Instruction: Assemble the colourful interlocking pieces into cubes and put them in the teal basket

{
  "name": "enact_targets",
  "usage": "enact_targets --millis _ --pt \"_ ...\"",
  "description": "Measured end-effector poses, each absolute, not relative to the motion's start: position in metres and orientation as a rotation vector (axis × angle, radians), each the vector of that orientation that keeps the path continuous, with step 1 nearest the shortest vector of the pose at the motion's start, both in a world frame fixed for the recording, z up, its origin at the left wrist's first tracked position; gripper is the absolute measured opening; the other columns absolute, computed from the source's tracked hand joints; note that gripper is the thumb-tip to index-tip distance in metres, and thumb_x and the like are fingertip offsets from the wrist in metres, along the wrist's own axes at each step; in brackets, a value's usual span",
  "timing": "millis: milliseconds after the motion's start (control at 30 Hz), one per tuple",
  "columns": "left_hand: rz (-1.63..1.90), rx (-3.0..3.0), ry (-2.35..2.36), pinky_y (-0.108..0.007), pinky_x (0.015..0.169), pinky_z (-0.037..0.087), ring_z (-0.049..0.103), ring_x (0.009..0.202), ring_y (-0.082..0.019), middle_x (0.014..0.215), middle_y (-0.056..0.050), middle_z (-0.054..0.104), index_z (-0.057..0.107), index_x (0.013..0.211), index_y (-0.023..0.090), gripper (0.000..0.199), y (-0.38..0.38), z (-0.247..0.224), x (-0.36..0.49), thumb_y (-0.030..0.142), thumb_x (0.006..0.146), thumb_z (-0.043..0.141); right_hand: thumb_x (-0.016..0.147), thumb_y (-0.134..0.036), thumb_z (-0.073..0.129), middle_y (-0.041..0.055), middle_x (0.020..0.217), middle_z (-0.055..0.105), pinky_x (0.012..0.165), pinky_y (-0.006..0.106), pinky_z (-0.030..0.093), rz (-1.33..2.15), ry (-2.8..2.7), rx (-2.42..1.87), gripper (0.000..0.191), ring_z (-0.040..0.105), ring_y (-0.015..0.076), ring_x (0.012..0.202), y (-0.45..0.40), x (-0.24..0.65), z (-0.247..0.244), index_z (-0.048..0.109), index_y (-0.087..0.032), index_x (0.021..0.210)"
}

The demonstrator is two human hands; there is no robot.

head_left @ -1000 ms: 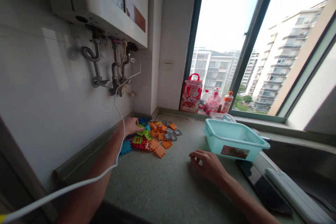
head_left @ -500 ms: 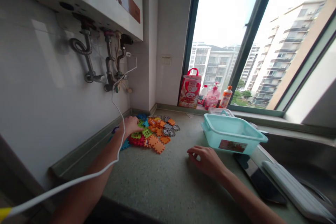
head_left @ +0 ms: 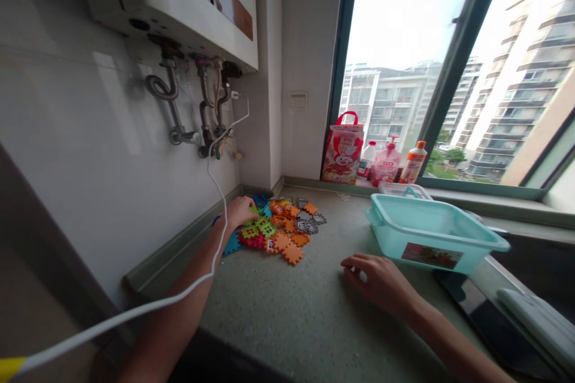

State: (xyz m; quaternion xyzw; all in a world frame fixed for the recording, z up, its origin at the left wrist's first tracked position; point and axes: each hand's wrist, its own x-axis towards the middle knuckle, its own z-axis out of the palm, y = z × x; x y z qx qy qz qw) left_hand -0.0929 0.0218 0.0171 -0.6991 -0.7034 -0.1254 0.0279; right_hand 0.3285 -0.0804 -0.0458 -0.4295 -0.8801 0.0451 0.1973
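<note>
My left hand (head_left: pixel 241 211) reaches over a heap of toothed plastic building pieces by the wall, its fingers curled down among them. Lattice-like green pieces (head_left: pixel 266 227) lie right beside its fingers. Around them are orange pieces (head_left: pixel 293 253), red pieces (head_left: pixel 253 242), grey pieces (head_left: pixel 307 226) and a blue piece (head_left: pixel 232 244). What the left fingertips grip, if anything, is hidden. Resting on the counter (head_left: pixel 287 317), right of the heap, is my right hand (head_left: pixel 380 280). It holds nothing; its fingers are loosely bent, with a gap between thumb and forefinger.
A turquoise plastic basket (head_left: pixel 417 230) stands right of my right hand, near the sink (head_left: pixel 534 263). A dark phone-like slab (head_left: pixel 476 311) and a pale ridged object (head_left: pixel 534 317) lie below it. A white cable (head_left: pixel 188 290) crosses my left forearm. Bottles (head_left: pixel 387 163) line the windowsill.
The view has turned a little left, so everything sits farther right in the picture. My left hand stays at the heap and my right hand stays on the counter.
</note>
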Motion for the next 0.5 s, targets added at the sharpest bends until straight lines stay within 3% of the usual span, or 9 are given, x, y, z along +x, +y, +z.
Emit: enact_targets --millis 167,300,400,467,500 --pt "-0.698 -2.272 -2.129 -0.027 0.085 0.054 0.073 0.101 -0.022 0.108 -0.006 0.079 0.075 0.111 0.019 0.037 0.022 0.031 -0.09 0.048 0.088 0.073 0.098 -0.027 0.048 0.0053 0.093 0.079 0.075 0.031 0.055 0.122 -2.431 -1.174 0.033 0.074 0.0204 0.077 -0.079 0.327 -0.049 0.079 -0.026 0.106" --pt "-1.135 -2.791 -1.804 -0.03 0.094 0.053 0.069 0.112 -0.024 0.119 -0.008 0.076 0.071 0.117 0.02 0.051 0.001 0.01 -0.02 0.053 0.078 0.082 0.097 -0.03 0.053 0.0058 0.107 0.079 0.08 0.031 0.055 0.178 -2.363 -1.18 0.032 0.074 0.0194 0.083 -0.086 0.322 -0.043 0.073 -0.025 0.122" --pt "-1.005 -3.078 -1.643 -0.031 0.081 0.055 0.073 0.095 -0.024 0.106 -0.006 0.077 0.065 0.128 0.022 0.069 -0.032 -0.021 0.046 0.05 0.07 0.089 0.089 -0.045 0.069 0.0085 0.124 0.073 0.086 0.035 0.056 0.226 -2.362 -1.17 0.048 0.074 0.0231 0.096 -0.094 0.315 -0.04 0.063 -0.025 0.133" --pt "-0.864 -3.213 -1.596 -0.031 0.074 0.055 0.074 0.086 -0.023 0.096 -0.004 0.077 0.059 0.134 0.024 0.072 -0.051 -0.038 0.079 0.052 0.074 0.086 0.081 -0.053 0.078 0.0106 0.132 0.069 0.091 0.038 0.055 0.253 -2.392 -1.164 0.065 0.072 0.0272 0.105 -0.099 0.308 -0.041 0.057 -0.025 0.136" --pt "-0.83 -3.196 -1.557 -0.032 0.077 0.055 0.074 0.089 -0.024 0.1 -0.005 0.077 0.059 0.135 0.025 0.072 -0.057 -0.043 0.089 0.056 0.076 0.085 0.078 -0.055 0.081 0.0117 0.134 0.067 0.094 0.04 0.054 0.258 -2.403 -1.169 0.072 0.07 0.0295 0.11 -0.101 0.305 -0.043 0.055 -0.025 0.138"
